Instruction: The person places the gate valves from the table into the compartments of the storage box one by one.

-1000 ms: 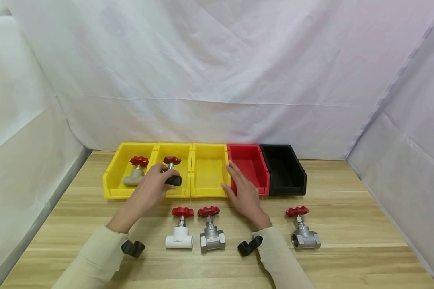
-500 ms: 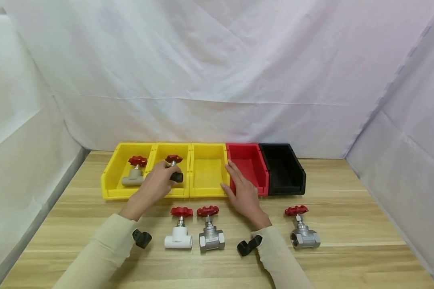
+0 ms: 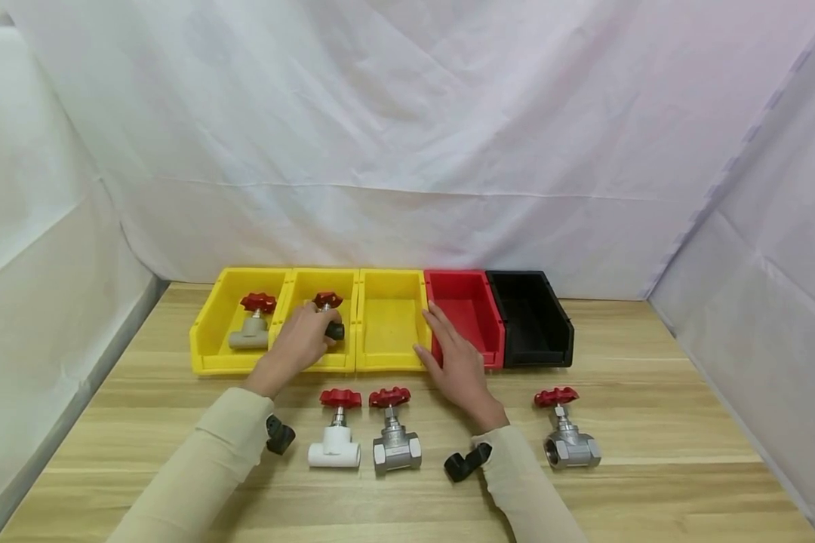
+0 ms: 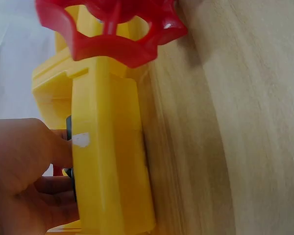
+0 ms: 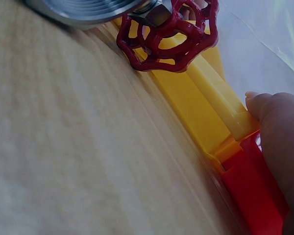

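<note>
My left hand (image 3: pixel 302 336) reaches into the second yellow bin (image 3: pixel 333 366) and grips a black-bodied valve (image 3: pixel 336 330) with a red handwheel. The handwheel points toward the back wall; much of the body is hidden by my fingers. In the left wrist view, the hand (image 4: pixel 19 171) is behind the bin's front wall (image 4: pixel 98 161). My right hand (image 3: pixel 460 369) rests with extended fingers over the edge where the third yellow bin (image 3: pixel 390 324) meets the red bin (image 3: pixel 472 317). The right wrist view shows part of that hand (image 5: pixel 281 132) beside the same edge.
A beige valve (image 3: pixel 251 332) lies in the leftmost yellow bin (image 3: pixel 207 354). In front of the row lie a white valve (image 3: pixel 336 446) and two metal valves (image 3: pixel 397 449), one farther right (image 3: pixel 572 446). A black bin (image 3: pixel 533 320) ends the row.
My left hand has moved slightly right and deeper into the second bin, lowering the black-bodied valve. The right hand has stayed in place.
</note>
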`<state>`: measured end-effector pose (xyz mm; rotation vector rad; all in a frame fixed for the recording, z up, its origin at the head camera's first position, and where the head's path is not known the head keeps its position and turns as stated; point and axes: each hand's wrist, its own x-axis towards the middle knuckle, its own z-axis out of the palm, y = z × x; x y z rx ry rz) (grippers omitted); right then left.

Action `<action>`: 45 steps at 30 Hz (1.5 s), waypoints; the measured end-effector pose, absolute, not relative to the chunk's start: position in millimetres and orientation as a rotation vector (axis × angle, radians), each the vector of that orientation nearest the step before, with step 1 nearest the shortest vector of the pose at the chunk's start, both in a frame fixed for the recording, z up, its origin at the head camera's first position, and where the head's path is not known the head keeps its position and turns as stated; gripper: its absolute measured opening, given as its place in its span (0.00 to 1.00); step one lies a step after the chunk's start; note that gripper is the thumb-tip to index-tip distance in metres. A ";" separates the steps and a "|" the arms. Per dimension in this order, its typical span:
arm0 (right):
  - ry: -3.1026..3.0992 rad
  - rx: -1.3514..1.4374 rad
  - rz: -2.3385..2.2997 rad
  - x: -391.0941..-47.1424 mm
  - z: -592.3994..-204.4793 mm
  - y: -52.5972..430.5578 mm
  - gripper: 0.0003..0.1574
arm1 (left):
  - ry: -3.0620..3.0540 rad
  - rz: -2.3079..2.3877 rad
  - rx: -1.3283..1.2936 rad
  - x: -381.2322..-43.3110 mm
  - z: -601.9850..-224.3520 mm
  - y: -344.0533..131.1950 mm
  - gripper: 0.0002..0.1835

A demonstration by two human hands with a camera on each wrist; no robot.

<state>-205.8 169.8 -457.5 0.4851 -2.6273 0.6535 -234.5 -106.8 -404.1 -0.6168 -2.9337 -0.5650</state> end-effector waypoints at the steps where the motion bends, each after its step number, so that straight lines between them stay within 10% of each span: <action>1: -2.629 0.484 0.656 -205.8 -457.6 169.5 0.44 | -2.939 -0.556 -0.613 -235.1 -405.2 -106.8 0.16; 45: -2.642 0.497 0.663 -202.3 -457.1 168.9 0.47 | -2.963 -0.238 -0.583 -219.5 -407.0 -103.8 0.20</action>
